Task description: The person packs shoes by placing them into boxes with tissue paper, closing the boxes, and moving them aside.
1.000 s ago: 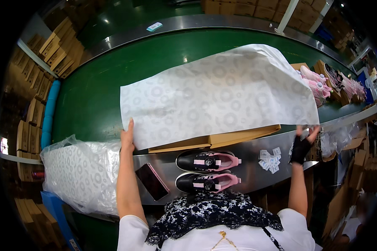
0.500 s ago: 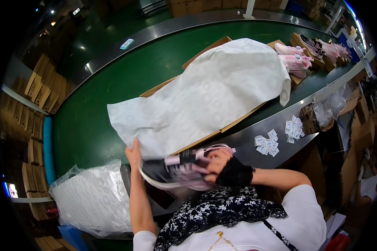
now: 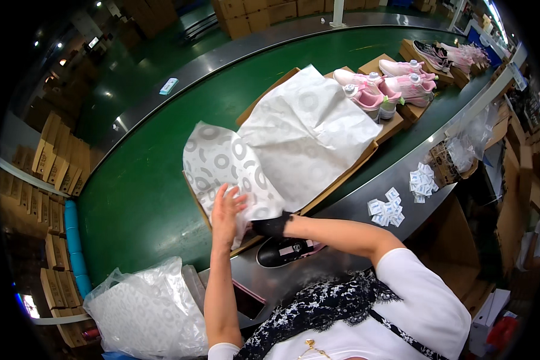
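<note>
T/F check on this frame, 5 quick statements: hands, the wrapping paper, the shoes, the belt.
1. The left hand presses on the patterned tissue paper. True.
2. The right hand is bare. False: it wears a black fingerless glove and is partly tucked under the paper.
3. The tissue paper lies draped over an open cardboard box on the green conveyor belt. True.
4. The pink shoes farther along the belt are wrapped in paper. False: they sit uncovered on cardboard boxes.
5. A black shoe with pink trim lies on the metal ledge near the person. True.
</note>
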